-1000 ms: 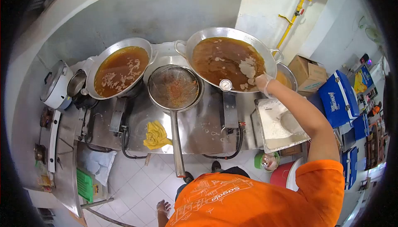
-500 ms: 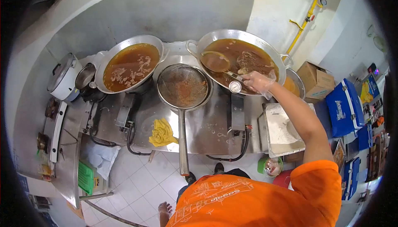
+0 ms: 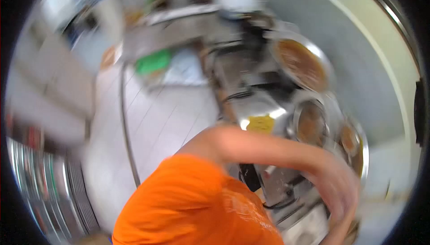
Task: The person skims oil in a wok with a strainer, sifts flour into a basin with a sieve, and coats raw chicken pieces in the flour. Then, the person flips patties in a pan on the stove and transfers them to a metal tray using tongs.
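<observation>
My left arm reaches across to the right, and my left hand [image 3: 337, 189] is smeared by motion. My right hand [image 3: 350, 209] comes up from the lower edge and overlaps it; the fingers of both are too blurred to read. Just above them is the right-hand wok [image 3: 365, 157] of brown liquid, with a round skimmer [image 3: 349, 139] apparently resting in it. Nearer the middle, a strainer [image 3: 311, 122] sits over a round pot. A yellow cloth [image 3: 260, 123] lies on the steel counter.
Another wok [image 3: 330, 72] of brown liquid stands farther along the counter. A white-filled tray [image 3: 309, 229] is at the lower right. A white pot [image 3: 239, 1] and a green basket [image 3: 153, 61] are at the far end. Racks of trays [image 3: 45, 182] stand at left.
The view has swung round to the left and blurred. My right hand has let go of the skimmer's handle, as far as the blur shows. My left arm has come across to my right hand.
</observation>
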Available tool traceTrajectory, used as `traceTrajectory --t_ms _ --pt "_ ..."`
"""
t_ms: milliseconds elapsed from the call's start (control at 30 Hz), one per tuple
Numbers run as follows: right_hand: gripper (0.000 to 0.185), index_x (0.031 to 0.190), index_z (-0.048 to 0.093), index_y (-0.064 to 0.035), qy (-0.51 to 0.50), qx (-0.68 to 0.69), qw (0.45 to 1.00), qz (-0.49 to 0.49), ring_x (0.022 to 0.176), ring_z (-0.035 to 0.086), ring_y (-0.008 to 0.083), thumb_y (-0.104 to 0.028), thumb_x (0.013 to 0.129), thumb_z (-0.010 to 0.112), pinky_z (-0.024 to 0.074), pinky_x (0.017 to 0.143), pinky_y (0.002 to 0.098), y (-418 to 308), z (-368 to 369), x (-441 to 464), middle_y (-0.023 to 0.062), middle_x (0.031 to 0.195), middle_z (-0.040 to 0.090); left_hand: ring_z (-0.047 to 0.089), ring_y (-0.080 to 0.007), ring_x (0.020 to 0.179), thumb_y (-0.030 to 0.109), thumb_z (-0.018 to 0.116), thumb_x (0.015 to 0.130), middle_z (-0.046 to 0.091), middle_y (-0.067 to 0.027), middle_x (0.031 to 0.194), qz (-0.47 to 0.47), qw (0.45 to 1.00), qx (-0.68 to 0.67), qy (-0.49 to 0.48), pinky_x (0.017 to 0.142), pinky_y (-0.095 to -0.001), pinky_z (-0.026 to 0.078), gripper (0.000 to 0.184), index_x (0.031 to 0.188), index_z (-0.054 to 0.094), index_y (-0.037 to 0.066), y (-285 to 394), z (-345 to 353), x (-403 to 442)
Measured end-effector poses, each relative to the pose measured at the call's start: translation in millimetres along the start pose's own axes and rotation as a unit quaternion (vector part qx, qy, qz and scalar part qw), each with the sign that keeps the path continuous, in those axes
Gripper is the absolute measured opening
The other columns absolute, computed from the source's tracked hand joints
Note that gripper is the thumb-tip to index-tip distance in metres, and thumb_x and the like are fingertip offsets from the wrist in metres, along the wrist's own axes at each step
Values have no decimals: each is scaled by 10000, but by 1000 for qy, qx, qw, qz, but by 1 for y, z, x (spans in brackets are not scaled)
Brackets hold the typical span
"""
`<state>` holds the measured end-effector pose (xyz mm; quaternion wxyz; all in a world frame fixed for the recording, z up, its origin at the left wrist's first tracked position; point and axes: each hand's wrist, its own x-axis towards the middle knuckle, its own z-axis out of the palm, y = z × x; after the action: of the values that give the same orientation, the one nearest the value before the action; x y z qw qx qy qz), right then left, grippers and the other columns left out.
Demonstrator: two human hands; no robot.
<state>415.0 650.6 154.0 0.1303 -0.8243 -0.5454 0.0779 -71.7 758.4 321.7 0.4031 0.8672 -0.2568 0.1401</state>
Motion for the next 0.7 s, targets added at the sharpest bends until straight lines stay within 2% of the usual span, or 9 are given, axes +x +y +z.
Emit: traceTrajectory --t_ms 67,133,233,333,533,700 --pt "317 1205 603 -24 11 -53 998 -30 844 569 193 -99 918 492 461 667 325 -51 12 25 124 895 629 594 -244 834 373 534 922 633 -123 887 -18 998 17 -51 719 -379 466 373 1038 623 29 2 34 19" --pt "323 1215 594 -20 7 -95 994 -46 847 575 208 -95 921 486 465 672 336 -90 22 11 136 895 630 593 -246 821 364 534 918 633 -122 878 -22 996 -12 -90 712 -381 466 362 1025 623 30 -2 85 27" --pt "331 1230 581 -14 -1 -117 991 -58 851 584 230 -89 924 477 471 680 351 -125 47 -1 153 896 632 592 -249 800 350 534 914 633 -120 864 -72 982 -70 -162 700 -384 465 345 1007 624 30 -17 181 15" --pt "340 1244 567 -8 -15 -143 987 -71 856 593 253 -82 928 468 477 688 367 -154 65 -6 171 898 633 591 -252 780 337 534 909 633 -118 850 -119 965 -115 -204 689 -386 465 329 988 625 31 -25 244 -5" --pt "357 1274 541 5 -55 -198 975 -81 864 611 298 -70 936 451 489 703 398 -182 89 0 206 900 636 588 -258 740 310 533 899 634 -114 823 -181 935 -158 -260 666 -392 464 297 951 627 33 -52 277 -44" --pt "373 1298 519 15 -75 -230 969 -42 871 626 336 -59 942 437 500 716 424 -180 88 -9 235 902 639 586 -263 707 287 533 891 634 -111 800 -202 923 -149 -293 647 -396 463 272 920 629 34 -77 279 -57"
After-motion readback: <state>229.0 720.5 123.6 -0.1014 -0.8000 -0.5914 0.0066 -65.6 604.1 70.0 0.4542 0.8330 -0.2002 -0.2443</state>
